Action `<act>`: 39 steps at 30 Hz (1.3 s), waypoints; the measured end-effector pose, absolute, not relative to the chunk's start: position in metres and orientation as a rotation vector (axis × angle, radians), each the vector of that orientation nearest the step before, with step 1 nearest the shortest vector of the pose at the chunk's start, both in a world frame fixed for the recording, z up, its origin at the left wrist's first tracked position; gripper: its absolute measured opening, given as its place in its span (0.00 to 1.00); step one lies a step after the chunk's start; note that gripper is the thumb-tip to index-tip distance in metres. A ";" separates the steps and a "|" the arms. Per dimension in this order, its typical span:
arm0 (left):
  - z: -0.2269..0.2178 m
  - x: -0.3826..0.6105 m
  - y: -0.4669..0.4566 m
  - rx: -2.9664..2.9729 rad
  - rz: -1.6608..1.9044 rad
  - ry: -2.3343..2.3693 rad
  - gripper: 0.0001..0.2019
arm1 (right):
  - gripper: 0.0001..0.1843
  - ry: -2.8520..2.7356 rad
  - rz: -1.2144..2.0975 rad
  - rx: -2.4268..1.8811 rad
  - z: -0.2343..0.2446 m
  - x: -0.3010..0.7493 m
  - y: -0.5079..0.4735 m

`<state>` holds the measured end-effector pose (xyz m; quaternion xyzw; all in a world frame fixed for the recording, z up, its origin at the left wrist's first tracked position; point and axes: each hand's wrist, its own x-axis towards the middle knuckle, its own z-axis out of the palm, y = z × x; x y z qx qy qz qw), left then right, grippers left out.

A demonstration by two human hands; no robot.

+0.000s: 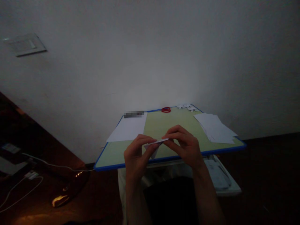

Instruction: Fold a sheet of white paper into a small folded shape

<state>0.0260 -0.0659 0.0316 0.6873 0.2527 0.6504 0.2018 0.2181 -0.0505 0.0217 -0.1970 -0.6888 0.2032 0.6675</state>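
Between my two hands is a small piece of folded white paper [153,151], held above the front edge of the table [161,125]. My left hand [137,153] pinches its left end between thumb and fingers. At the other end, my right hand [185,143] grips the paper's right tip with thumb and forefinger. A flap of the paper hangs below the thin upper edge. The fingers hide part of the folds.
On the table lie a white sheet [128,127] at left, a blurred dark object [134,114], red-handled scissors [166,109], small folded paper pieces [187,107] at the back right, and stacked paper [214,128] at right. A wall stands behind; a white cable [58,166] runs at left.
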 end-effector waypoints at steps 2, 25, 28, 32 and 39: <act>0.033 0.027 -0.067 1.978 1.792 0.722 0.06 | 0.06 -1.579 0.438 -0.436 0.023 0.217 -0.052; 0.037 0.022 -0.074 2.082 1.813 0.647 0.13 | 0.16 -1.540 0.311 -0.412 0.028 0.225 -0.064; 0.035 0.019 -0.071 2.035 1.840 0.653 0.13 | 0.17 -1.515 0.297 -0.422 0.029 0.225 -0.065; 0.031 0.023 -0.063 1.874 1.945 0.615 0.05 | 0.15 -1.493 0.311 -0.424 0.031 0.221 -0.067; 0.030 0.027 -0.059 1.839 2.009 0.683 0.09 | 0.11 -1.551 0.362 -0.500 0.033 0.221 -0.062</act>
